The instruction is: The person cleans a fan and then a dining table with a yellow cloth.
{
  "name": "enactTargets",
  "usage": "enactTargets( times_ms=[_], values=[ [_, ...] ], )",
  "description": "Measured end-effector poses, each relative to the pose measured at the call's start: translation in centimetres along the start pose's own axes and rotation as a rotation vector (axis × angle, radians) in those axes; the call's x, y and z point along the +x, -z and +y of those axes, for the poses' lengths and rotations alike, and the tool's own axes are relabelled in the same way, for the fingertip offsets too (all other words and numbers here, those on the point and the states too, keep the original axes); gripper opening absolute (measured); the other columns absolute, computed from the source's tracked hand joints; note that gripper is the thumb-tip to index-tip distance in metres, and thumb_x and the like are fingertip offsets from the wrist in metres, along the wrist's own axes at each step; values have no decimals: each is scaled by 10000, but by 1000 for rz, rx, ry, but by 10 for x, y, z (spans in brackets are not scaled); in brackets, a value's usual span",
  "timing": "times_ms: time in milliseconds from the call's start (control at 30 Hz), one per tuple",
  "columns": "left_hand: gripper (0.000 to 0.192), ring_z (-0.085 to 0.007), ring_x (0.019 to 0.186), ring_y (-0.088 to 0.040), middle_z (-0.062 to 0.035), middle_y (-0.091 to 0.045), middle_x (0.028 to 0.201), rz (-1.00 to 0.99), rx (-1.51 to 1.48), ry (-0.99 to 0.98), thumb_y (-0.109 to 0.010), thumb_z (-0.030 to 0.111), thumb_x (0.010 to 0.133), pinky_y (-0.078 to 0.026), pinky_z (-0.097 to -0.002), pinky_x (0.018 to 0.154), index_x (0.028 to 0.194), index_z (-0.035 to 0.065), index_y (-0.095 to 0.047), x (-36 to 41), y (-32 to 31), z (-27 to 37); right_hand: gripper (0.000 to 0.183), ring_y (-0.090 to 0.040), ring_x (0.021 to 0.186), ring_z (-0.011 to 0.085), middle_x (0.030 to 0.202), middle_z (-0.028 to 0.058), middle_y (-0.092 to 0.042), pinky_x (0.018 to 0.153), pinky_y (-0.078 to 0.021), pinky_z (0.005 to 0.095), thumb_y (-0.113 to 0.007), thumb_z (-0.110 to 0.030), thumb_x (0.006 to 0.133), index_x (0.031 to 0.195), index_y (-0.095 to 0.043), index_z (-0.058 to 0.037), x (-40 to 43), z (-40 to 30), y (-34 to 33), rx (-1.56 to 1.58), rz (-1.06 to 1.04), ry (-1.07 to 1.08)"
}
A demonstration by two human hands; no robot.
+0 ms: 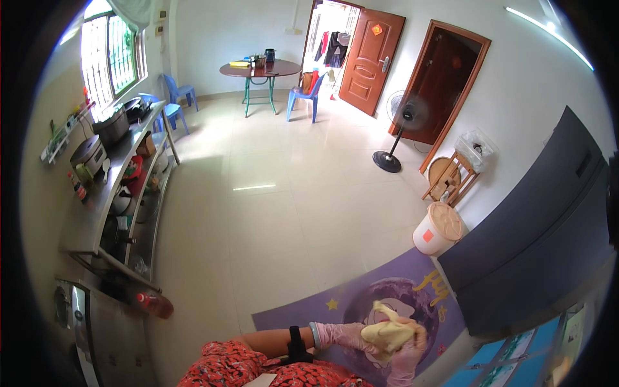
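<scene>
A pale yellow cloth is bunched up between my two hands, above a purple printed floor mat. My left hand, in a thin pinkish glove, grips it from the left. On the right, my right hand, gloved alike, holds the cloth's other side. One twisted end of the cloth sticks up above the hands. Folds hide some of the fingers. A black strap is around my left forearm, beside a red patterned garment.
A steel shelf table with cookware runs along the left wall, a red-capped bottle near its foot. A lidded bucket, a dark refrigerator and a standing fan are on the right. A round table stands far back.
</scene>
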State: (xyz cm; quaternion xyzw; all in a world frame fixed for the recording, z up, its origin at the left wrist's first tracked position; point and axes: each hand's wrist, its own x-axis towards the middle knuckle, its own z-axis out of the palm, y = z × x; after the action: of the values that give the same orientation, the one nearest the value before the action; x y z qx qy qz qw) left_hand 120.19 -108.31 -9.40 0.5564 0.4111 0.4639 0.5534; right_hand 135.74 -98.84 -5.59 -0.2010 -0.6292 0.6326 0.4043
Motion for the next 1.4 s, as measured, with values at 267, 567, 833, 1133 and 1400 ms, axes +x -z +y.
enactTargets(
  times_ms=[267,567,833,1133,1400],
  values=[
    [581,-208,1003,-597,-116,-648,1056,190,509,166,-492,515,916,-469,-358,857,1182,1,-545,47,114,19,148,-606,941,233,1042,139,-616,861,-505,359,-428,-110,942,1013,-516,-15,141,49,5,40,119,-285],
    [535,-166,1069,-532,-61,-575,1177,733,-516,50,-611,352,898,-442,-312,922,1292,18,-470,37,253,-8,478,-625,901,210,1042,99,-641,812,-504,354,-413,-410,977,1210,-531,-10,258,153,-82,363,-455,-763],
    [454,-120,1012,-548,-35,-608,1093,664,-422,115,-643,313,881,-455,-283,884,1233,43,-541,50,419,-6,307,-599,928,150,1037,58,-626,822,-498,277,-604,-210,912,1131,-580,3,401,198,-173,304,-302,-655],
    [466,-115,1025,-541,-24,-607,1112,674,-534,-1,-658,317,866,-428,-283,921,1220,34,-548,94,571,17,484,-502,1158,263,1208,123,-553,1000,-391,404,-645,-138,796,1229,-493,14,552,212,-212,639,-413,-629],
    [447,-147,1030,-563,-49,-609,1124,851,-707,-27,-631,316,881,-445,-308,921,1202,16,-548,152,721,-1,523,-516,1126,291,1207,128,-546,973,-407,432,-687,-179,751,1209,-494,-16,716,286,-220,768,-428,-556]
  ],
)
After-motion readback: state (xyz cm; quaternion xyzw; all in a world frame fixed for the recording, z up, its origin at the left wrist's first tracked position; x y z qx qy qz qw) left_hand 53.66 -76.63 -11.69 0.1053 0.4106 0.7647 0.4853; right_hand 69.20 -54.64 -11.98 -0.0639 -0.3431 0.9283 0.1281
